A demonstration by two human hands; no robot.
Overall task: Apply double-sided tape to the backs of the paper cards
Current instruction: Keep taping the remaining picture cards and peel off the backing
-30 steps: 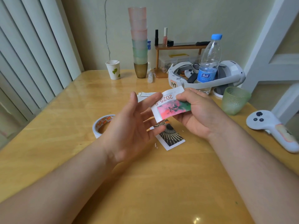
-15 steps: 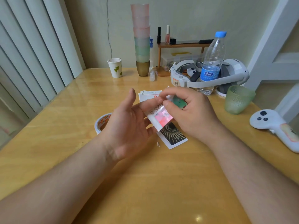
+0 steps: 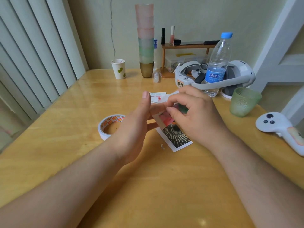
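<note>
A pink and green paper card (image 3: pixel 166 118) is held above the table between both hands. My left hand (image 3: pixel 134 129) supports it from the left with its fingers, thumb up. My right hand (image 3: pixel 195 116) curls over the card's top, thumb and fingers pinching at its upper edge. Below them a black-patterned card (image 3: pixel 176 138) lies flat on the wooden table (image 3: pixel 65 145). More white cards (image 3: pixel 158 96) lie just beyond the hands. A roll of double-sided tape (image 3: pixel 109 125) sits on the table left of my left hand.
At the back stand a paper cup (image 3: pixel 118 69), a tall stack of cups (image 3: pixel 146 41), a water bottle (image 3: pixel 218 63) and a white headset (image 3: pixel 213 76). A green glass (image 3: pixel 243 102) and a white controller (image 3: pixel 279 129) lie at the right. A small paper scrap (image 3: pixel 162 146) sits near the black card.
The pink card has dropped lower and tilted steeply between the hands. My right hand has curled over its top, and my left fingers have closed in against it.
</note>
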